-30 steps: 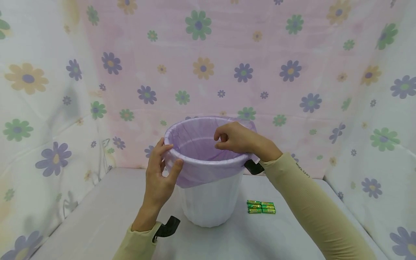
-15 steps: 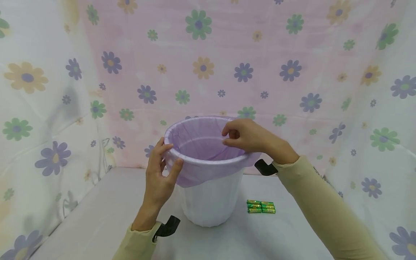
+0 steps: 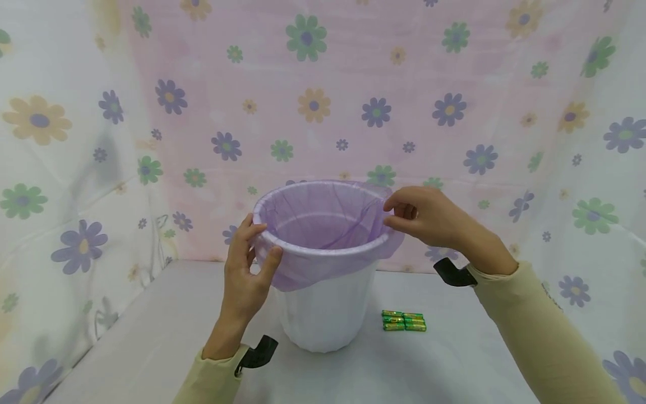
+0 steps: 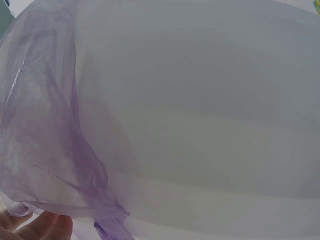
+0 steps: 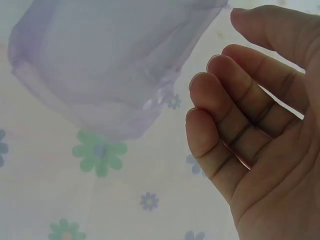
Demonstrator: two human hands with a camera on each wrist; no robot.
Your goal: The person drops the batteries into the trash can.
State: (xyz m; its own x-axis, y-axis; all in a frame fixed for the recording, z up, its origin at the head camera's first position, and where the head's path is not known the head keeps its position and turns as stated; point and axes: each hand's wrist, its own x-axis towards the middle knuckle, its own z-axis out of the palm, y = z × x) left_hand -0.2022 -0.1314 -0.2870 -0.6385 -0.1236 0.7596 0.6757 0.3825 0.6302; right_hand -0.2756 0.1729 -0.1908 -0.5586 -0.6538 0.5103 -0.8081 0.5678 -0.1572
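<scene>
A white trash can (image 3: 323, 314) stands upright, lined with a thin purple trash bag (image 3: 318, 269) whose edge is folded down over the rim. My left hand (image 3: 247, 286) grips the rim at the left, fingertips over the top and thumb outside on the bag. In the left wrist view, fingers (image 4: 50, 227) show below the hanging bag film. My right hand (image 3: 429, 216) is at the right side of the rim, its fingers loosely bent. The right wrist view shows nothing between its thumb and fingers (image 5: 205, 130), and the bag (image 5: 100, 65) hangs close beside them.
Several green batteries (image 3: 404, 321) lie in a small block on the white table (image 3: 202, 314), right of the trash can. Flowered cloth (image 3: 343, 84) hangs behind and on both sides. A black wrist mount sits on each sleeve.
My right hand has moved rightward from over the trash can's opening to its right rim. A slanting fold now shows in the bag inside. My left hand has stayed at the left rim.
</scene>
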